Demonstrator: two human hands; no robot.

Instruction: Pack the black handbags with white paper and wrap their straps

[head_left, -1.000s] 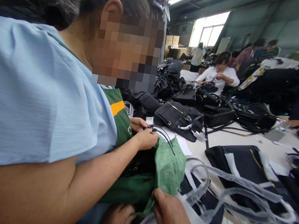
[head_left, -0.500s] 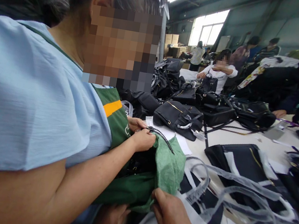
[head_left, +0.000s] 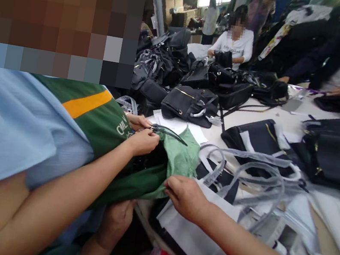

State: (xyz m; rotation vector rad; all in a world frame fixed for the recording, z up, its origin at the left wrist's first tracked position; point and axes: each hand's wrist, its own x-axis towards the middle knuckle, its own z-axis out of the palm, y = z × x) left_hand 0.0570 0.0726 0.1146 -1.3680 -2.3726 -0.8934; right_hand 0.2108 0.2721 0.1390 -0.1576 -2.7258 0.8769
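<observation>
My right hand [head_left: 189, 198] comes in from the lower right and pinches the edge of a green apron [head_left: 91, 131] worn by a co-worker, where its paler green underside [head_left: 181, 153] shows. My left hand [head_left: 117, 219], with a bangle at the wrist, is closed at the apron's lower edge; its fingertips are partly hidden by the cloth. Dark shiny things [head_left: 147, 163] lie in the fold of the apron. Just above, the co-worker's two hands [head_left: 143, 140] hold a thin black strap [head_left: 171, 133] with a small metal buckle.
Black handbags [head_left: 190, 102] cover much of the white table [head_left: 241, 111], with a heap [head_left: 168, 57] at the back. Clear plastic-wrapped handles [head_left: 249, 158] and white paper [head_left: 197, 219] lie close to my right arm. Other people work across the table, one in a white top [head_left: 233, 42].
My view has turned right and down, so more of my right forearm and left wrist show. My right hand keeps its pinch on the apron. The co-worker still holds the strap.
</observation>
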